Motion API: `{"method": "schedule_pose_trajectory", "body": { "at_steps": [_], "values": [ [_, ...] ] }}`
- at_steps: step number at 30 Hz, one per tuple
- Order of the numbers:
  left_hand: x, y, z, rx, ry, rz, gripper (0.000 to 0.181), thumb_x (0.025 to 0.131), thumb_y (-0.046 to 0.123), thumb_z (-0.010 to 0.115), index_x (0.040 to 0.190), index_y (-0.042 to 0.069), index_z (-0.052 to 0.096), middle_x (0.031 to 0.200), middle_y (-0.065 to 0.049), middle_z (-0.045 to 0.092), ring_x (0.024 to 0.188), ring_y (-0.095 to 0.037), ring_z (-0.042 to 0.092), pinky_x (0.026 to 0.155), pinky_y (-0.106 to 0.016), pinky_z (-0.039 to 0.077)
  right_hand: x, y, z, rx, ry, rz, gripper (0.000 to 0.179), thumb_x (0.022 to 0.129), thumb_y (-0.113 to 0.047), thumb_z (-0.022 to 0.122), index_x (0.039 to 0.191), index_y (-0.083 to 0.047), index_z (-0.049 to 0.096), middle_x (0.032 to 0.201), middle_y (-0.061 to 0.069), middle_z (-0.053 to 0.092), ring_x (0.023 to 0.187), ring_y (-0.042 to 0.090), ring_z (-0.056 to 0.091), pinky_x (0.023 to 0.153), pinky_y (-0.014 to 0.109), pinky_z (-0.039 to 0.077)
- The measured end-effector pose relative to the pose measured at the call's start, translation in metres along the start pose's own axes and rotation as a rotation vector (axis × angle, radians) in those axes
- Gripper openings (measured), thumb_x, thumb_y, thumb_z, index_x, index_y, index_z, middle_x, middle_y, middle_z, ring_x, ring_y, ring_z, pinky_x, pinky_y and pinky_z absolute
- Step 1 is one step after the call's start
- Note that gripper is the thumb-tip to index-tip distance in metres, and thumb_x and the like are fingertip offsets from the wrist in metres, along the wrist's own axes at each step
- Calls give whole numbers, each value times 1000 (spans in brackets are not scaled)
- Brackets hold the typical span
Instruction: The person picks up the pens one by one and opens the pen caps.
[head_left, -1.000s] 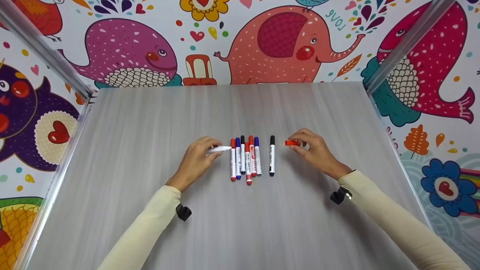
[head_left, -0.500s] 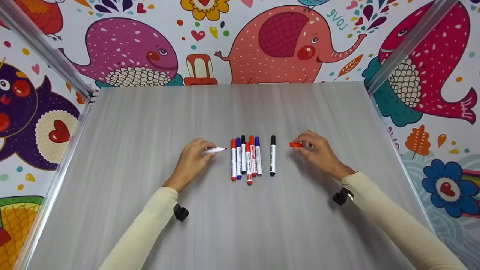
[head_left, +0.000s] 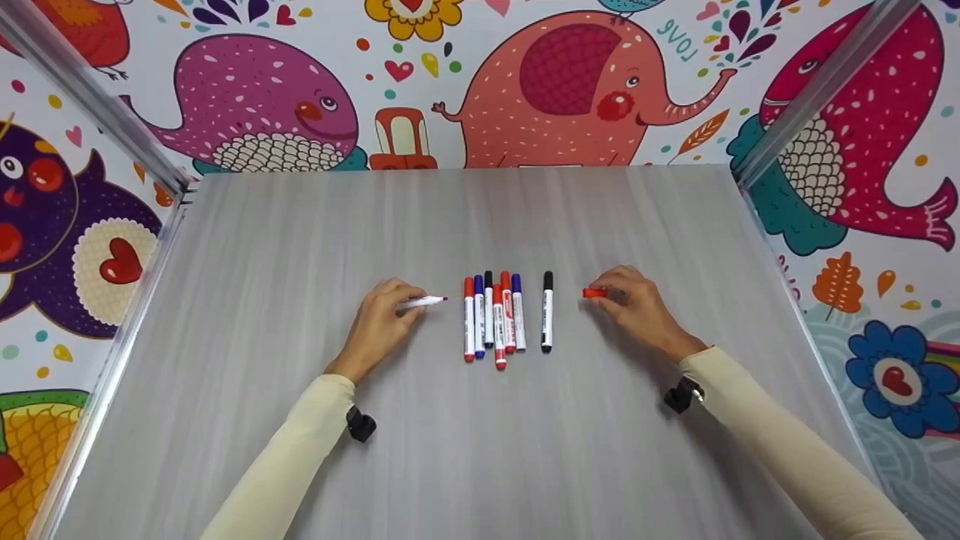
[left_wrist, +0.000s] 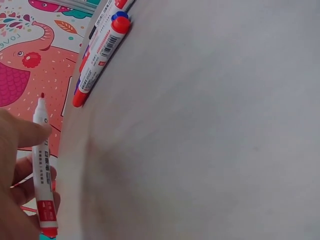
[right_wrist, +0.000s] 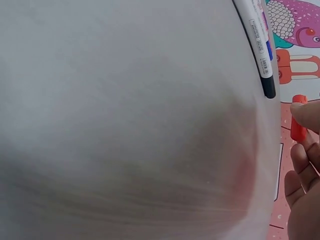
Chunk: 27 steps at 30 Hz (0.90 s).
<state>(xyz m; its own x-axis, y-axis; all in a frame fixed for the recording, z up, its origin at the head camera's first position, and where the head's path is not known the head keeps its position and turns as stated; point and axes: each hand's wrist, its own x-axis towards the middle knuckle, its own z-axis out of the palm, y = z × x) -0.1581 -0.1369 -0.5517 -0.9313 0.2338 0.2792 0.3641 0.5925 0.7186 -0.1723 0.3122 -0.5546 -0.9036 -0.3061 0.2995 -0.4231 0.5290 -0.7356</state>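
Observation:
My left hand [head_left: 379, 324] grips an uncapped red marker [left_wrist: 42, 165]; its white barrel shows between thumb and fingers, and the bare red tip points toward the row in the middle. The marker's red cap [head_left: 595, 293] is pinched between thumb and fingers of my right hand [head_left: 637, 311], held apart from the marker. In the right wrist view this cap [right_wrist: 299, 120] shows clear of the table. Between the hands lies a side-by-side row of capped markers, among them a red marker [head_left: 469, 322] at its left end. A black marker [head_left: 547, 311] lies alone between that row and the right hand.
The grey wood-grain table [head_left: 480, 457] spreads around the markers. Walls printed with cartoon animals [head_left: 555, 90] rise at the back and both sides, with metal posts [head_left: 825, 97] at the corners. Each wrist carries a small black camera [head_left: 361, 424].
The hands have drawn apart. The left hand moved left with the marker, baring its red tip, and the right hand moved slightly right and down with the red cap.

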Motion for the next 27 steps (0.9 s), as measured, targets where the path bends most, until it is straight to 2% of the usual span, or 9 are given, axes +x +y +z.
{"method": "schedule_pose_trajectory", "body": {
  "at_steps": [8, 15, 22, 27],
  "values": [
    [2, -7, 3, -4, -10, -18, 20, 93, -2, 85, 113, 1, 83, 107, -10, 75, 105, -29, 69, 95, -48, 56, -1, 8, 2, -2, 11, 41, 24, 89, 10, 86, 109, -3, 84, 111, 8, 76, 111, 24, 62, 94, 14, 47],
    [5, -12, 5, 4, -18, -43, 19, 94, -1, 85, 113, 0, 83, 107, -11, 75, 106, -31, 68, 96, -48, 55, -1, 16, 5, 4, 63, -10, 22, 87, 11, 87, 106, 1, 83, 105, 12, 77, 106, 28, 64, 94, 17, 46],
    [6, -17, 6, 27, -20, -50, 19, 94, 0, 85, 113, 0, 83, 108, -12, 75, 107, -33, 67, 96, -50, 54, 0, 19, 5, 8, 50, 8, 17, 90, 8, 86, 105, 1, 84, 105, 13, 76, 104, 21, 62, 92, 16, 45],
    [6, -21, 8, 38, -21, -43, 19, 94, 1, 85, 113, 0, 83, 108, -12, 74, 106, -34, 67, 96, -51, 54, 1, 22, 6, 3, 50, 32, 17, 90, 8, 86, 105, 0, 83, 105, 12, 76, 103, 25, 62, 89, 18, 46]
  ]
}}
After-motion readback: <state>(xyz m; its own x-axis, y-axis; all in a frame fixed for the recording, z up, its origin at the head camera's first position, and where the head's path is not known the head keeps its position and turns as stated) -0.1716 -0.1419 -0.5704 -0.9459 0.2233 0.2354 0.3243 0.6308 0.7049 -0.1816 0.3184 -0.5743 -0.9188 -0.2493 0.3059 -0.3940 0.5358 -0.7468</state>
